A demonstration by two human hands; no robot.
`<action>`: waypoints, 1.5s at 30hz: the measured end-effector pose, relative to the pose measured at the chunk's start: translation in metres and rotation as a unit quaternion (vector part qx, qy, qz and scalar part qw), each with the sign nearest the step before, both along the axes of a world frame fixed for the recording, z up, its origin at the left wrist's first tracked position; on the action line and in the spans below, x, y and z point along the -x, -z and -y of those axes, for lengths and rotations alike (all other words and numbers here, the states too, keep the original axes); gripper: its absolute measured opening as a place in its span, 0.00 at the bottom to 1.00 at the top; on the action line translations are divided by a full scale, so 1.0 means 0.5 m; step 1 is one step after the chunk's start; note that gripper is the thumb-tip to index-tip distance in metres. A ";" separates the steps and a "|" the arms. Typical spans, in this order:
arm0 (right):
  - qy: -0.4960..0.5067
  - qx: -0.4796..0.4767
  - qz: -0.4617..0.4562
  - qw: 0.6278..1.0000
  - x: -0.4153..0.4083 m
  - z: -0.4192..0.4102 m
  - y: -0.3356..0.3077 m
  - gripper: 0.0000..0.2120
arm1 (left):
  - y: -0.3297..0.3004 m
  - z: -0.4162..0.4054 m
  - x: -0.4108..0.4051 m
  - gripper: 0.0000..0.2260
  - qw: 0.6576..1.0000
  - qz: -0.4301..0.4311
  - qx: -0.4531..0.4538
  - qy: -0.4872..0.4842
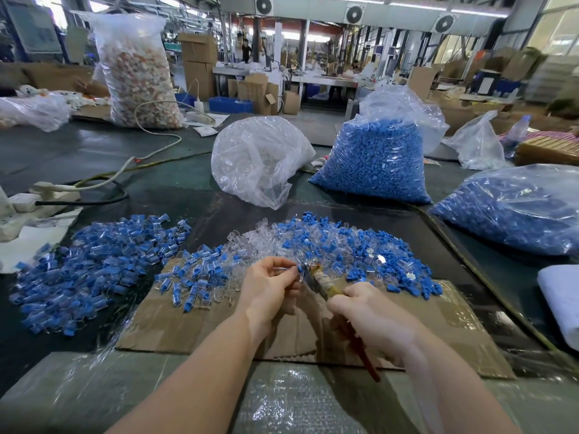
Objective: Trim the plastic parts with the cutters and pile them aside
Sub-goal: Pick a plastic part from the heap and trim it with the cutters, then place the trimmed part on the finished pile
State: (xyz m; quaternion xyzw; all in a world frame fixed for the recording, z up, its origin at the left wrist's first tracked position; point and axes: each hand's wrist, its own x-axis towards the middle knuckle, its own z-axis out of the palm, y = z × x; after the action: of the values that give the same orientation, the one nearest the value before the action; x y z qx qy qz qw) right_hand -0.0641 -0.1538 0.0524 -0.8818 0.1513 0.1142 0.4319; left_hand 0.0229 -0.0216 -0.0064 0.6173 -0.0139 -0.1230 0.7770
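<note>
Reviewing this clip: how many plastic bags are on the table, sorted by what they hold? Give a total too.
Bags of blue parts: 2
Clear bag, nearly empty, contents unclear: 1
Tall bag of pale and orange pieces: 1
Crumpled clear bags at the far edges, contents unclear: 2
Total: 6

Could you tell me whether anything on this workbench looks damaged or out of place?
The cutters in the right hand have one handle wrapped in worn tape, a makeshift repair. The cardboard sheet underneath is creased and torn at its edges.
</note>
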 end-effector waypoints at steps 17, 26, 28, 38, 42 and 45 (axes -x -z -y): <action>-0.065 -0.076 -0.051 0.994 0.009 0.001 -0.011 0.08 | -0.018 -0.004 -0.008 0.03 0.993 0.025 -0.109 -0.044; -0.077 0.011 -0.035 0.996 0.009 -0.012 -0.016 0.05 | -0.012 0.002 0.004 0.05 0.996 -0.005 -0.066 -0.059; -0.077 0.045 -0.026 0.996 0.008 -0.017 -0.011 0.07 | -0.011 0.005 0.006 0.05 0.996 -0.002 -0.072 -0.059; -0.003 -0.122 0.015 0.992 0.008 -0.018 0.013 0.13 | -0.021 -0.017 0.008 0.04 0.991 0.023 -0.095 -0.095; 0.055 -0.057 0.077 0.994 0.002 -0.002 0.026 0.19 | -0.033 -0.071 0.000 0.04 0.922 0.181 -0.290 -0.180; 0.071 0.038 0.108 0.991 -0.004 0.020 0.039 0.25 | -0.032 -0.129 -0.024 0.06 0.840 0.247 -0.414 -0.250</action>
State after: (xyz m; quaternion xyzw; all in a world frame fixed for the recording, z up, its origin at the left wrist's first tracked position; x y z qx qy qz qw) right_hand -0.0622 -0.1638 0.0329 -0.8919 0.1699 -0.0183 0.4187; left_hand 0.0348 0.0429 0.0094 0.8740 0.0015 0.2377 0.4238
